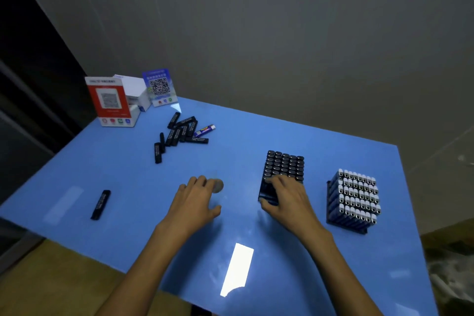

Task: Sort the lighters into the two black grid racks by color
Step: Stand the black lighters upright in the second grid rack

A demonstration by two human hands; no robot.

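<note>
Gripping the black rack (284, 169), right hand (288, 196); left hand (195, 197) relaxed; lighter print seemingly illegible.

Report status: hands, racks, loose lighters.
Left hand open over table. Right hand on black-lighter rack. Blue-lighter rack looks full. Black lighter pile plus one blue lighter unsorted; path clear.

We see two black racks on the blue table. The left rack (284, 169) is packed with upright black lighters; the right rack (352, 200) holds upright blue lighters with white caps. A pile (179, 133) of black lighters lies flat farther back, one blue lighter (204, 130) beside it, and a lone black lighter (100, 204) lies at far left.
</note>
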